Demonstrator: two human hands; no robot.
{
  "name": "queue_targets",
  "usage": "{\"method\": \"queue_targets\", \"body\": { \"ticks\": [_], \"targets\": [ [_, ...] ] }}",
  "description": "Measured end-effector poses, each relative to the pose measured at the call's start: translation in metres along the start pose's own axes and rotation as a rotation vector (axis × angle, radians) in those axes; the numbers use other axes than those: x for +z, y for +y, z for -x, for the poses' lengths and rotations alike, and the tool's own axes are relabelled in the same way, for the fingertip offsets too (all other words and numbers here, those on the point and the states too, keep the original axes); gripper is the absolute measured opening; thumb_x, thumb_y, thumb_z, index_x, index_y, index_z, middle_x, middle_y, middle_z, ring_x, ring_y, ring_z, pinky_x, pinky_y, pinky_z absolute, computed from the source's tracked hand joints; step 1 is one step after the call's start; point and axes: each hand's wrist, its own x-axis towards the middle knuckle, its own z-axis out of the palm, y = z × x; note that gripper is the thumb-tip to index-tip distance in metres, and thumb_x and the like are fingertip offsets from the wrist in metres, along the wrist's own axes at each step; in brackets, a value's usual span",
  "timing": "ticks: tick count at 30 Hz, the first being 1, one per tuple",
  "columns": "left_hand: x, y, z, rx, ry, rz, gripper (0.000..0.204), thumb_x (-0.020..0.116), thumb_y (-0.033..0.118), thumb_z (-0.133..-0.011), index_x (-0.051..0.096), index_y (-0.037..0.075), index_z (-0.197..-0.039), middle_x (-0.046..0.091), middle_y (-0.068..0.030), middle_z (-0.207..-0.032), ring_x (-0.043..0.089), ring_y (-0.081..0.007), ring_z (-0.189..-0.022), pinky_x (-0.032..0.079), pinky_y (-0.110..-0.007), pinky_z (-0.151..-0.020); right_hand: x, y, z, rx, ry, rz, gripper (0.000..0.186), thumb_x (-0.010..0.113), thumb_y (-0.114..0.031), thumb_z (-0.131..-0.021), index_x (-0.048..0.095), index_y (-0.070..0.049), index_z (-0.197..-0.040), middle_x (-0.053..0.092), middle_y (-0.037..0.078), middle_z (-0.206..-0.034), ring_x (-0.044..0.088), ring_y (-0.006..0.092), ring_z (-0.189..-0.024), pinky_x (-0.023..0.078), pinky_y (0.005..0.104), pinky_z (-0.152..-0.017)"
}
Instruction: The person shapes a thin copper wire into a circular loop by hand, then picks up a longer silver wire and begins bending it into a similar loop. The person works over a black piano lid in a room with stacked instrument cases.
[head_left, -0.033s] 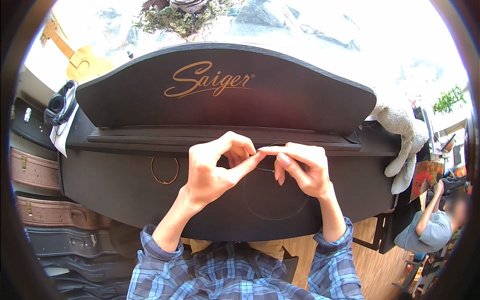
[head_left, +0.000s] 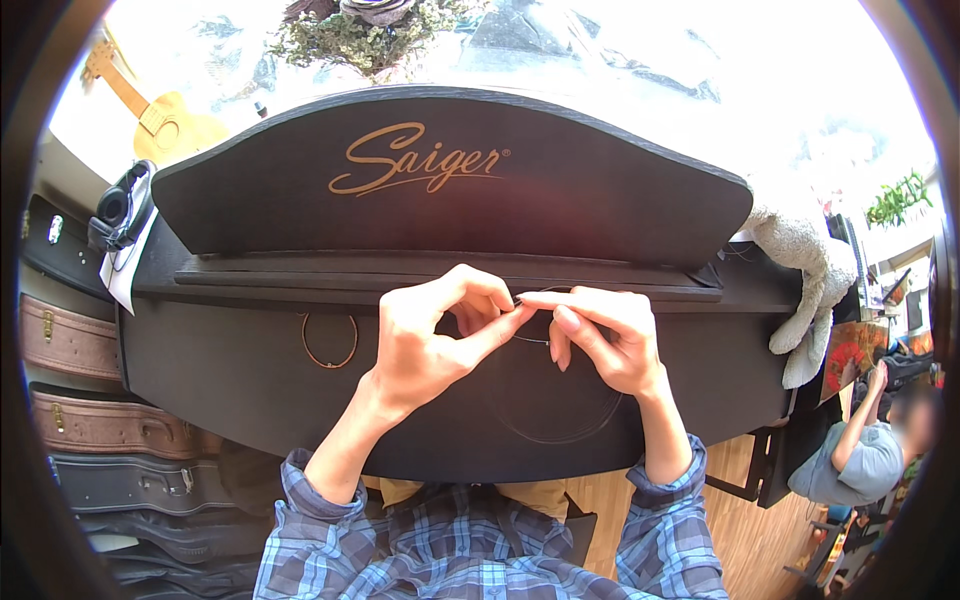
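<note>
On the left of our black desk (head_left: 225,385), a copper-coloured ring (head_left: 331,366) lies apart from our left hand (head_left: 425,330); a careless sweep could nudge it. That hand's thumb and forefinger meet narrowly, apparently on one end of a thin dark wire (head_left: 560,441), which runs between our hands and loops below them. If the pinch slackens, springiness could make the wire slip and uncoil. Our right hand (head_left: 615,335) points its forefinger at the left fingertips, thumb beneath; we cannot tell whether they grip. Uneven pulling could kink the loop.
</note>
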Motion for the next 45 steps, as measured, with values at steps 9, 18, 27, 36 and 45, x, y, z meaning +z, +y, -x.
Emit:
{"method": "queue_targets", "body": {
  "ticks": [9,18,27,36,45],
  "targets": [
    [0.0,-0.002,-0.006,0.023,-0.06,-0.021,0.015,0.084,0.002,-0.075,0.07,0.001,-0.08,0.07,-0.004,-0.072,0.066,-0.0089,-0.06,0.051,-0.021,-0.055,-0.005,0.002,-0.005,-0.011,0.025,0.064,0.024,0.066,-0.005,-0.093,0.07,-0.004,-0.116,0.065,0.004,-0.068,0.062,0.0101,-0.053,0.048,0.0246,-0.051],
    [0.0,-0.001,-0.005,-0.009,-0.051,-0.063,0.015,0.084,0.004,-0.076,0.069,0.001,-0.082,0.07,-0.0038,-0.071,0.066,-0.0085,-0.06,0.052,-0.021,-0.057,-0.002,0.006,-0.006,-0.096,0.115,0.009,0.016,0.069,-0.002,-0.091,0.073,-0.004,-0.106,0.066,0.004,-0.07,0.064,0.0098,-0.053,0.048,0.0231,-0.049],
    [0.001,-0.003,-0.005,0.002,-0.041,-0.055,0.016,0.084,0.004,-0.076,0.069,0.002,-0.084,0.07,-0.0036,-0.071,0.068,-0.0087,-0.061,0.052,-0.021,-0.057,-0.005,0.003,-0.007,-0.065,0.064,0.109,0.021,0.067,-0.006,-0.092,0.074,-0.007,-0.112,0.062,0.003,-0.062,0.059,0.0097,-0.049,0.044,0.0249,-0.046],
    [0.003,-0.003,-0.007,0.056,-0.002,-0.073,0.02,0.081,0.009,-0.08,0.073,0.004,-0.098,0.066,-0.0019,-0.07,0.06,-0.0074,-0.055,0.048,-0.021,-0.051,-0.004,0.007,-0.007,-0.077,0.063,0.077,0.03,0.064,-0.005,-0.093,0.069,-0.006,-0.123,0.058,0.003,-0.059,0.054,0.0088,-0.047,0.041,0.0257,-0.045],
    [-0.005,-0.004,-0.015,0.083,-0.176,0.189,0.012,0.071,0.002,-0.086,0.074,0.005,-0.097,0.068,-0.0065,-0.095,0.067,-0.0168,-0.089,0.055,-0.029,-0.079,-0.006,-0.002,-0.005,0.099,0.116,-0.181,0.032,0.05,-0.011,-0.101,0.063,0.007,-0.126,0.061,0.005,-0.056,0.054,0.0079,-0.043,0.043,0.0214,-0.045]
  ]
}}
